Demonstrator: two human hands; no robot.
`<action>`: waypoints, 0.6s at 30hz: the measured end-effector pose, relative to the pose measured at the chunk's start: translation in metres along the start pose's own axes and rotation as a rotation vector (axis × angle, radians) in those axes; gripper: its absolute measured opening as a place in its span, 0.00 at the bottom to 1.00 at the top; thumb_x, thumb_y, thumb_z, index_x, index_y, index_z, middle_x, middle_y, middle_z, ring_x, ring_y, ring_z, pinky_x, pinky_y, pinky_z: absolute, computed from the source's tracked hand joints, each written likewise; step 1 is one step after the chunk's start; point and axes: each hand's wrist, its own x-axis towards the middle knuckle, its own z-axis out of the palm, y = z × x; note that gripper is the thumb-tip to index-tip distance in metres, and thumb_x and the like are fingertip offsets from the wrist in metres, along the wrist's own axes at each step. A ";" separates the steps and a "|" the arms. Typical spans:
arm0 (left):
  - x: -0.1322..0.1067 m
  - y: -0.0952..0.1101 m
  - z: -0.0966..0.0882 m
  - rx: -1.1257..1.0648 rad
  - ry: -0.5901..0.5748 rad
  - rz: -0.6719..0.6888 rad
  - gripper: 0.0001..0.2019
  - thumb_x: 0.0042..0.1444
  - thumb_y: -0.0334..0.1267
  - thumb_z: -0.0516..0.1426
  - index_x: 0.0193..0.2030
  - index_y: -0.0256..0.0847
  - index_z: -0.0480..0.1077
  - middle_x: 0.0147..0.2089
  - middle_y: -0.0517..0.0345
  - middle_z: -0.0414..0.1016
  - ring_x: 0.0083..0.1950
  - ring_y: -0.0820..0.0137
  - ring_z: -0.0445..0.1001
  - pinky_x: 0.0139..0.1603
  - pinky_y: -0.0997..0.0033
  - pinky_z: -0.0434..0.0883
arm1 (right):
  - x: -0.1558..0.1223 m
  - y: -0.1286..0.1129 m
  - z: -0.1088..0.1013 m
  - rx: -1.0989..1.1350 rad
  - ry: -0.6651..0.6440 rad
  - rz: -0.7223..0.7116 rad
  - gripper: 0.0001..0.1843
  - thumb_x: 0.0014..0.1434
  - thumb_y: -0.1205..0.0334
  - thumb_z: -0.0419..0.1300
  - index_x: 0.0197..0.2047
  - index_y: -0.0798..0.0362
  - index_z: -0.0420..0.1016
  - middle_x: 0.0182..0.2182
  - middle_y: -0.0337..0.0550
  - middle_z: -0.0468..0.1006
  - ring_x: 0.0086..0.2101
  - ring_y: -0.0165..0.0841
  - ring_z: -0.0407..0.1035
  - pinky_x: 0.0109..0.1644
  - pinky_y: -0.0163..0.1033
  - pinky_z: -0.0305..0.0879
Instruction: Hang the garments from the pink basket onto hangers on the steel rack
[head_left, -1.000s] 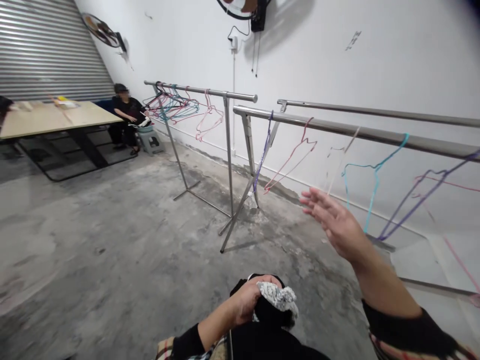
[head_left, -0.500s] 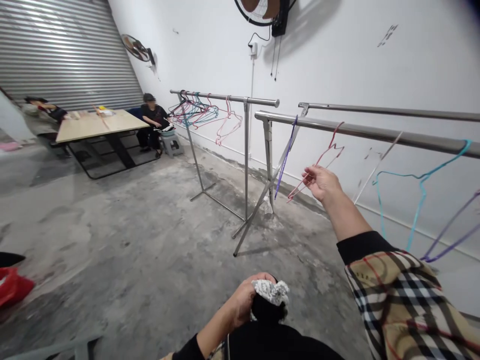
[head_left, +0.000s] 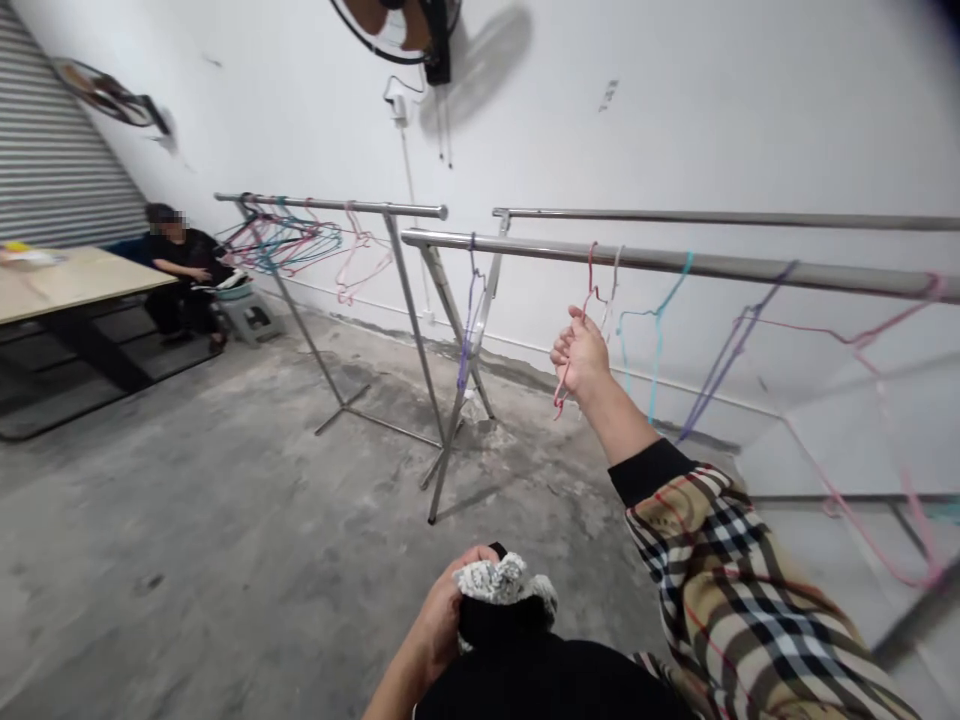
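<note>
My right hand [head_left: 581, 353] is raised and closed around a red wire hanger [head_left: 589, 290] that hangs from the near steel rail [head_left: 675, 262]. Low in the view, my left hand [head_left: 442, 610] grips a bundle of black cloth with white lace [head_left: 499, 600] against my body. Beside the red hanger hang a white, a teal [head_left: 652, 320] and a purple hanger [head_left: 724, 360]; another purple one [head_left: 470, 320] hangs nearer the rail's left end.
A second rack [head_left: 337, 207] further left carries several coloured hangers. A person sits on a stool [head_left: 247, 315] by the wall, beside a wooden table [head_left: 67, 285]. A wall fan [head_left: 397, 25] hangs above. Bare concrete floor spreads left.
My right hand went from open in the air to reaching the red hanger and closing on it. The view swung about; my left hand kept hold of the cloth.
</note>
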 end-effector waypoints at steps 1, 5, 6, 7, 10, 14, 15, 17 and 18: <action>0.001 -0.001 0.004 0.011 -0.005 -0.018 0.10 0.45 0.37 0.64 0.29 0.37 0.68 0.27 0.58 0.72 0.28 0.74 0.67 0.31 0.75 0.58 | -0.002 -0.008 -0.007 0.009 0.015 -0.006 0.06 0.66 0.66 0.47 0.40 0.46 0.63 0.13 0.23 0.51 0.10 0.21 0.44 0.13 0.24 0.39; 0.003 -0.009 0.022 0.064 0.000 -0.073 0.12 0.42 0.38 0.65 0.28 0.37 0.67 0.26 0.59 0.71 0.26 0.75 0.65 0.29 0.76 0.56 | -0.014 -0.039 -0.038 0.042 0.088 -0.049 0.07 0.65 0.67 0.47 0.40 0.47 0.63 0.13 0.23 0.51 0.11 0.21 0.44 0.13 0.24 0.39; 0.002 -0.010 0.027 0.075 -0.003 -0.085 0.12 0.42 0.39 0.65 0.27 0.37 0.67 0.26 0.60 0.71 0.26 0.75 0.65 0.29 0.76 0.56 | -0.017 -0.047 -0.047 0.047 0.108 -0.069 0.05 0.65 0.66 0.49 0.39 0.47 0.63 0.13 0.23 0.51 0.11 0.20 0.44 0.13 0.24 0.39; 0.002 -0.012 0.032 0.082 -0.004 -0.093 0.12 0.42 0.39 0.65 0.28 0.37 0.67 0.26 0.60 0.71 0.26 0.75 0.65 0.29 0.76 0.56 | -0.020 -0.055 -0.057 0.048 0.128 -0.088 0.04 0.64 0.65 0.50 0.39 0.47 0.63 0.13 0.23 0.51 0.11 0.20 0.43 0.14 0.24 0.38; 0.000 -0.018 0.045 0.104 -0.018 -0.139 0.14 0.41 0.42 0.66 0.27 0.38 0.66 0.26 0.61 0.70 0.26 0.75 0.64 0.29 0.76 0.57 | -0.027 -0.082 -0.087 0.043 0.183 -0.139 0.02 0.63 0.64 0.53 0.38 0.47 0.63 0.14 0.23 0.51 0.11 0.20 0.43 0.14 0.25 0.38; 0.000 -0.028 0.054 0.120 -0.007 -0.154 0.15 0.39 0.43 0.67 0.28 0.40 0.67 0.26 0.62 0.70 0.26 0.74 0.64 0.29 0.76 0.57 | -0.033 -0.123 -0.135 0.045 0.243 -0.195 0.04 0.63 0.66 0.51 0.38 0.47 0.64 0.13 0.23 0.51 0.11 0.20 0.44 0.13 0.25 0.39; 0.000 -0.032 0.056 0.117 0.000 -0.147 0.14 0.40 0.42 0.67 0.28 0.40 0.67 0.26 0.63 0.70 0.26 0.75 0.64 0.28 0.76 0.56 | -0.034 -0.134 -0.148 0.037 0.256 -0.208 0.04 0.62 0.66 0.52 0.37 0.47 0.64 0.13 0.23 0.51 0.11 0.20 0.45 0.13 0.25 0.39; 0.001 -0.039 0.058 0.113 -0.006 -0.149 0.13 0.41 0.42 0.66 0.28 0.41 0.68 0.26 0.63 0.70 0.26 0.75 0.63 0.29 0.76 0.57 | -0.037 -0.155 -0.176 0.007 0.286 -0.235 0.03 0.61 0.65 0.54 0.37 0.47 0.64 0.13 0.23 0.50 0.11 0.20 0.45 0.13 0.25 0.39; 0.002 -0.042 0.058 0.110 -0.014 -0.154 0.13 0.41 0.42 0.66 0.28 0.41 0.68 0.27 0.62 0.70 0.27 0.74 0.63 0.29 0.76 0.57 | -0.040 -0.165 -0.189 -0.023 0.303 -0.247 0.02 0.61 0.65 0.55 0.36 0.47 0.64 0.13 0.23 0.50 0.11 0.21 0.45 0.13 0.25 0.39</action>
